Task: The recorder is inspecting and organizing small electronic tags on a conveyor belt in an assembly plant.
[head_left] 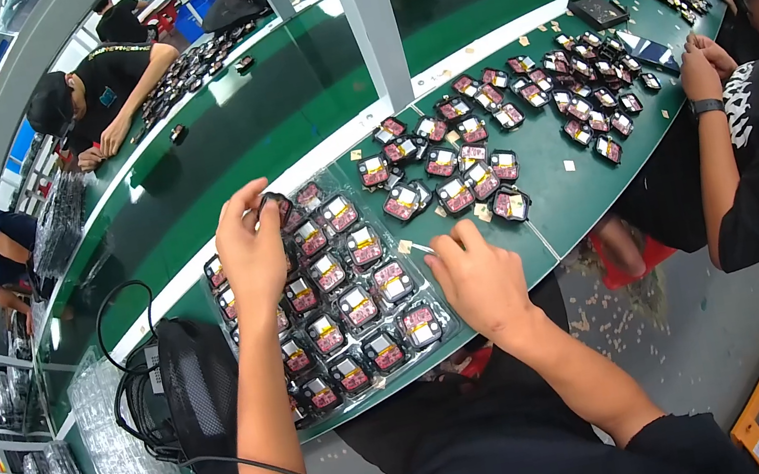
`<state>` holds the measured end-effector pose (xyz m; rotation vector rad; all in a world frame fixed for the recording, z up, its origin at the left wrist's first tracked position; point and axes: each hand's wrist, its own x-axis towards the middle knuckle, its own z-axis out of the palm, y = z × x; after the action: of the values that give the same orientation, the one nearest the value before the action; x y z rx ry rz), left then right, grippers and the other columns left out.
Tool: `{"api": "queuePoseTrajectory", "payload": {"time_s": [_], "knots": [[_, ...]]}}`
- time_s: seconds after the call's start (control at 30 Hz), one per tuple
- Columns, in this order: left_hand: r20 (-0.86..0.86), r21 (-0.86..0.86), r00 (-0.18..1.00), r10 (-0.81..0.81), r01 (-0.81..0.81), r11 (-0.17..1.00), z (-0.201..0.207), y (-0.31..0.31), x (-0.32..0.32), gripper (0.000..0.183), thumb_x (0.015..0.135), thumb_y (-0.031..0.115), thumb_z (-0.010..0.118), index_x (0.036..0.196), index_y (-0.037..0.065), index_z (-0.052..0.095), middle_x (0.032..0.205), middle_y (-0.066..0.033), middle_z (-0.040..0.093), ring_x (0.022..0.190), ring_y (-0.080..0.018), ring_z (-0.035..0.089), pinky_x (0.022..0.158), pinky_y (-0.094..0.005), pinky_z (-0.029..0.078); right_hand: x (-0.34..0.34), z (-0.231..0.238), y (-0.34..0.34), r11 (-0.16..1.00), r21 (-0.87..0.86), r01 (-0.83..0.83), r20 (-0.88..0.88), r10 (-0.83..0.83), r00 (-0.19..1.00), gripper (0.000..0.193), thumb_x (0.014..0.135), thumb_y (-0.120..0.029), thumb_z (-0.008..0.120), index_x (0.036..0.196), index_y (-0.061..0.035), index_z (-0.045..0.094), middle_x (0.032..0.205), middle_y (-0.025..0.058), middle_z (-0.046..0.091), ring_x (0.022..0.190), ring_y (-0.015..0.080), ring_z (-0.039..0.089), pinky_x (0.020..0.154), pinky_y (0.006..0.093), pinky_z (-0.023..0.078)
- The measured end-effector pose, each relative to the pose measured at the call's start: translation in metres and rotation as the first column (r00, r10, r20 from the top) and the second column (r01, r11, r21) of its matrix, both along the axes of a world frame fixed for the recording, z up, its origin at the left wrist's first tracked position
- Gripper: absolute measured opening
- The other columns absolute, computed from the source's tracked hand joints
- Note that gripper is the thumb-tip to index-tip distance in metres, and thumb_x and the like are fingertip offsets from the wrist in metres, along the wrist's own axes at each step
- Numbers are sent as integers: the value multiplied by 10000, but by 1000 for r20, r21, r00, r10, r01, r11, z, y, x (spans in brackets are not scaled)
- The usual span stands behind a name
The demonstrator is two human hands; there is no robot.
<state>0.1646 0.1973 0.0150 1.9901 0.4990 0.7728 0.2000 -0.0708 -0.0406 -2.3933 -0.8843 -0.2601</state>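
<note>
My left hand [252, 249] reaches over the far edge of a clear plastic tray [442, 312]. Its thumb and fingers are closed on a small black square-cased unit [279, 208], mostly covered by the fingers. Rows of similar black units with pink-and-white faces, such as this unit [357, 306], sit in the tray's pockets. To the right of the tray, my right hand [484, 284] pinches a thin, pale, pointed tool [421, 248], perhaps tweezers. A small tan square [405, 247] lies at or just beneath its tip; I cannot tell whether they touch.
Loose black units [481, 180] are heaped on the green table [545, 223], right of the tray. A black mesh bag [202, 395] with cables and stacked clear trays [113, 426] lie left. A grey post [368, 26] rises beyond. A co-worker's hand [707, 67] works at right.
</note>
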Motion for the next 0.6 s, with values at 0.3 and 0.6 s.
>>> {"api": "queuePoseTrajectory", "payload": {"time_s": [0.3,0.6], "knots": [[-226,560,973,33,103,822,-20,31,20,279,928,44,699,1197,-27,686,1087,-195,753,1004,-324,724,921,-385,545,4,11,8,994,-113,9,-36,-13,999,480,980,-264,660,1448,-203,575,956,93,566,589,327,663,499,468,511],[-88,573,996,-6,56,818,-2,-8,-6,244,933,20,663,1175,-7,664,1194,-230,679,1236,-442,601,1044,-498,479,-1,5,-3,997,81,-4,-96,12,995,233,944,-216,710,1036,-71,552,974,127,580,703,365,688,571,476,549]]}}
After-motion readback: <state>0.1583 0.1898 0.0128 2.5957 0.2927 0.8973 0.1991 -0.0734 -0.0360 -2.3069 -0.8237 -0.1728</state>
